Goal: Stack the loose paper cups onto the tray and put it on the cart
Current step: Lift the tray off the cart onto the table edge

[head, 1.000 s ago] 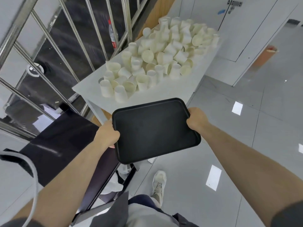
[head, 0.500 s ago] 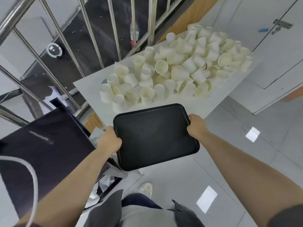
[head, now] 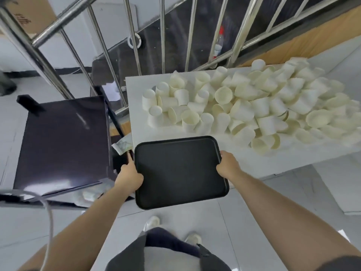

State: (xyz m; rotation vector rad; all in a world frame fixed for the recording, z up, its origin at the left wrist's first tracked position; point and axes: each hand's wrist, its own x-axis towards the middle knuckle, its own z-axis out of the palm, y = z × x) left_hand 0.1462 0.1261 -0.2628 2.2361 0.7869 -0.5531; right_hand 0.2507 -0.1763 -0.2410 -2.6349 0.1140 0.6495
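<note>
A person's 2 hands hold an empty black tray [head: 180, 171] level, left hand [head: 130, 176] and right hand [head: 227, 167] each in a closed grip on a short edge, its far edge over the white desk [head: 136, 94], loose paper cups [head: 234, 106] heaped beyond, a dark cart [head: 60, 141] left of the tray

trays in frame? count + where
1. The black tray is empty, held level between the left hand and right hand, its far edge over the near edge of the white table. None visible among the paper cups.
</note>
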